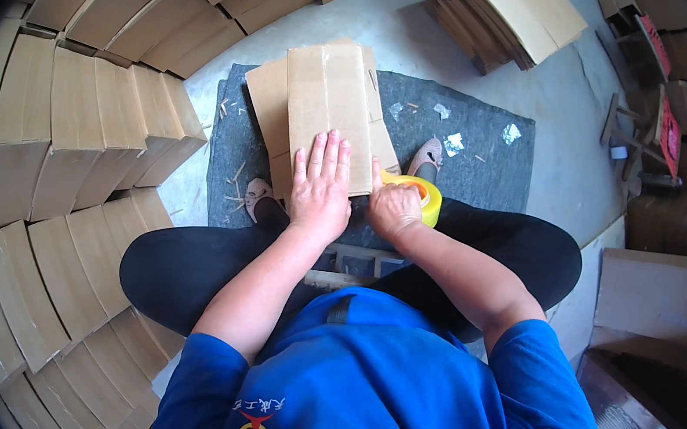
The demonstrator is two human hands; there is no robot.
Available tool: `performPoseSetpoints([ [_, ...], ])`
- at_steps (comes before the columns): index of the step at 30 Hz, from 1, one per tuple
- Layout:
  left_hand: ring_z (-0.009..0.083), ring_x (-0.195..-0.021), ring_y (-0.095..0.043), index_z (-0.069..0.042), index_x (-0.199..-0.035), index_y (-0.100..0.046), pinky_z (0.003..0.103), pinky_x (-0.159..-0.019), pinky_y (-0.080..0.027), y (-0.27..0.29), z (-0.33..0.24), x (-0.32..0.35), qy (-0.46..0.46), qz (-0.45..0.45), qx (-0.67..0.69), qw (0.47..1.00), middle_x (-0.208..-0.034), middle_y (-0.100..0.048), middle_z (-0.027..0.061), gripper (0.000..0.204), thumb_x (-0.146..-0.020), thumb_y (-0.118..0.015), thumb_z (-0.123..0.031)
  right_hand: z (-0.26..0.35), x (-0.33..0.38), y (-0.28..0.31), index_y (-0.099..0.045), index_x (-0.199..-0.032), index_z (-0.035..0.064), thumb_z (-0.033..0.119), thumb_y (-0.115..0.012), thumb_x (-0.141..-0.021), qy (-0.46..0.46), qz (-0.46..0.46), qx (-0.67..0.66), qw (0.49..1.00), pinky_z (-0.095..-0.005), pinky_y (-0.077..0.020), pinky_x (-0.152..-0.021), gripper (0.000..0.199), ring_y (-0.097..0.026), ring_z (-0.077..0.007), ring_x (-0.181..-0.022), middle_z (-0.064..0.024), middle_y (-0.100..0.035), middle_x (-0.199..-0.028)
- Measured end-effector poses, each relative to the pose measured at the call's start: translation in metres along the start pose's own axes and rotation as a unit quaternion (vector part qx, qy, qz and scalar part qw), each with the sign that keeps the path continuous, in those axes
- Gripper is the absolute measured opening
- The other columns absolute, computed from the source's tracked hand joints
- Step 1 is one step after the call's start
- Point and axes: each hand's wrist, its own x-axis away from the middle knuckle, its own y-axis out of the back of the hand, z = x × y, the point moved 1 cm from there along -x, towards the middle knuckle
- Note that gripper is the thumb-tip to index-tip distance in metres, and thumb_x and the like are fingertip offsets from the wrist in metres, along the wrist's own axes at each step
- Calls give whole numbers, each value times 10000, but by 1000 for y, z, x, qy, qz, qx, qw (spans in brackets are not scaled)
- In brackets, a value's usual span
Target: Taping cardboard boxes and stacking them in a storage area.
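A flat folded cardboard box [325, 98] lies on a grey mat [472, 171] in front of me. My left hand [321, 185] presses flat on the near end of the cardboard, fingers spread. Just to its right, my right hand [393, 208] grips a yellow roll of tape [421, 195] at the cardboard's near right edge. I sit with my legs in black trousers spread to either side, and my feet rest on the mat.
Rows of assembled cardboard boxes [74, 133] curve along my left side. A stack of flat cardboard sheets [503, 13] lies beyond the mat at the upper right. More boxes [656, 302] and a small wooden stool [636, 133] stand to the right. Paper scraps litter the mat.
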Motion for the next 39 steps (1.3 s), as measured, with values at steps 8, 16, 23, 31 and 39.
performPoseSetpoints([
  [8,328,-1509,-134,-9,-1538,-227,493,-1214,-90,28,10,-3,-39,12,95,995,-1618,-166,192,994,-745,-753,-296,22,14,-4,-555,-1289,-18,190,-553,-929,148,206,109,961,-438,-524,-781,416,-699,-232,-1011,-98,-711,-1131],
  [16,341,-1369,-406,-47,-1382,-511,494,-1125,-305,56,40,-114,1,-137,150,979,-1465,-446,193,653,-830,-692,-346,34,17,17,-538,-1280,-8,327,-595,-886,86,223,-151,959,-421,-528,-891,520,-680,-311,-1075,-174,-690,-1166],
  [23,329,-1414,-331,-60,-1457,-413,492,-1174,-217,31,109,-168,48,-119,91,988,-1499,-402,169,812,-862,-638,-566,-1,9,71,-724,-1121,79,315,-663,-834,40,223,-191,955,-383,-530,-900,377,-674,-243,-1101,-108,-703,-1181],
  [31,398,-1346,-342,-22,-1442,-388,492,-1134,-270,-17,141,-116,107,-276,150,943,-1411,-426,237,647,-956,-592,-398,-57,-25,86,-461,-1427,24,220,-635,-863,43,164,65,983,-387,-527,-755,622,-716,-245,-946,-107,-728,-1048],
  [39,395,-1347,-334,-10,-1455,-364,482,-1136,-271,-14,154,-92,111,-275,177,938,-1413,-409,238,637,-960,-599,-335,-28,-26,68,-150,-1578,108,121,-453,-971,178,-58,188,964,-364,-353,-676,678,-601,-166,-738,-39,-640,-838],
])
